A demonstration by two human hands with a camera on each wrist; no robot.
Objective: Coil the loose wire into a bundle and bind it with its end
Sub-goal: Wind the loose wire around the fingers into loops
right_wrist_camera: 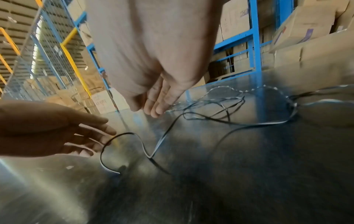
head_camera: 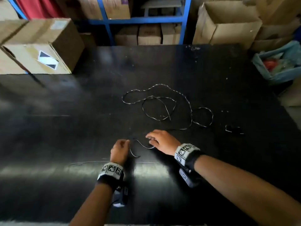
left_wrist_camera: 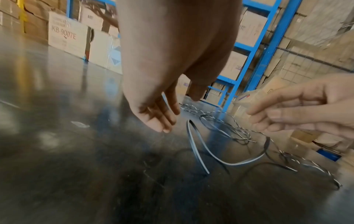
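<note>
A long thin black-and-white wire (head_camera: 162,103) lies in loose loops on the black table (head_camera: 81,111). Its near end (head_camera: 136,148) curves in an S between my hands. My left hand (head_camera: 121,147) hovers just left of that end with relaxed fingers (left_wrist_camera: 162,118) and holds nothing; the wire's bend (right_wrist_camera: 122,134) sits right by its fingertips (right_wrist_camera: 103,128). My right hand (head_camera: 156,139) reaches over the wire from the right. Its fingers (right_wrist_camera: 157,104) are straight and point down at the table beside the strand (right_wrist_camera: 166,130). The same end shows as a curl (left_wrist_camera: 197,148) on the table in the left wrist view.
A short scrap of wire (head_camera: 232,128) lies on the table to the right. Cardboard boxes (head_camera: 40,46) sit on the table's far-left corner. Behind stand a blue shelf frame (head_camera: 140,20) and more boxes (head_camera: 228,23); a blue-lined bin (head_camera: 280,62) is at the right.
</note>
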